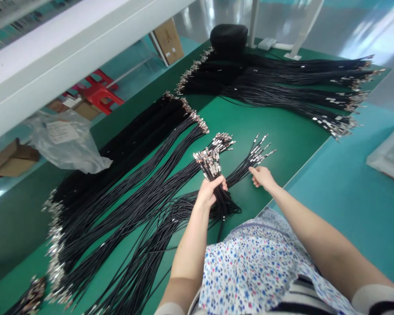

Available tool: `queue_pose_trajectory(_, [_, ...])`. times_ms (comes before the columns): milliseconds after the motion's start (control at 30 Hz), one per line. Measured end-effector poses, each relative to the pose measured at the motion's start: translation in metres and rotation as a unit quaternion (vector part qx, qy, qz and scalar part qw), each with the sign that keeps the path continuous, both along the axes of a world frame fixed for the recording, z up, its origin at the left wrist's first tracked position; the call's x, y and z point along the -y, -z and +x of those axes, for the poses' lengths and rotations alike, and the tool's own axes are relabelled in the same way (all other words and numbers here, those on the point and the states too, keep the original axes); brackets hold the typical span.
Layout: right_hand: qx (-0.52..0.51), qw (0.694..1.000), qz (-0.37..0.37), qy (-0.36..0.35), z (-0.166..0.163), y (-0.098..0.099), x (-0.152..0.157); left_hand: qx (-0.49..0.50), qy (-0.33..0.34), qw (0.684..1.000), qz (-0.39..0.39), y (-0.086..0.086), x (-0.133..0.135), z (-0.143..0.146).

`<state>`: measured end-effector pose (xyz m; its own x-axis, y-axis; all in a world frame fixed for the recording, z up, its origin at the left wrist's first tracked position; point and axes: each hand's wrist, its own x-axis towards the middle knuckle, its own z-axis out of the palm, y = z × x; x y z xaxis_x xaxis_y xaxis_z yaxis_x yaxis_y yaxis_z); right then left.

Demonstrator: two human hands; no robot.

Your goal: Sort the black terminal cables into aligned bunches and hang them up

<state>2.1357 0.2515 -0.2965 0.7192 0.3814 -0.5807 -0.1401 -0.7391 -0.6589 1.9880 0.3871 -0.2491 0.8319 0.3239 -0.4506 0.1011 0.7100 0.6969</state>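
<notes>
My left hand [212, 190] is wrapped round a thick bundle of black cables [223, 203], just below their metal end connectors [209, 162], which stick up above the fist. To its right, my right hand [262, 177] has thumb and fingers drawn together beside a small fanned-out group of cables [244, 168] with silver tips. Whether a cable sits between those fingertips is too small to make out. Behind the left fist lies another cable bundle [187, 173], its connector ends close to the held ones. Loose cables [151, 245] trail away to the lower left.
Long rows of black cables [131, 135] cover the left of the green table [243, 122], with more cables [276, 74] at the far end. A clear plastic bag [68, 140] hangs over the left edge. A white shelf beam [85, 43] crosses above. Red stools [100, 89] stand beyond.
</notes>
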Motion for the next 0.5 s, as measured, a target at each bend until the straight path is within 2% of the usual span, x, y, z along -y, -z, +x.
queue_pose_trajectory(67, [-0.012, 0.999, -0.035, 0.01, 0.007, 0.021, 0.003, -0.006, -0.006, 1.0, 0.003, 0.002, -0.001, 0.002])
queue_pose_trajectory(167, [-0.028, 0.998, -0.043, 0.042, 0.009, 0.036, -0.008, -0.026, -0.005, 1.0, 0.013, 0.004, 0.0, 0.005])
queue_pose_trajectory(300, [-0.025, 0.997, -0.038, 0.065, 0.009, 0.041, -0.026, -0.035, -0.011, 0.999, 0.019, 0.005, 0.002, 0.006])
queue_pose_trajectory(500, [-0.005, 0.997, -0.055, 0.046, 0.013, 0.039, -0.03, -0.024, -0.003, 0.999, 0.022, 0.002, 0.003, 0.003])
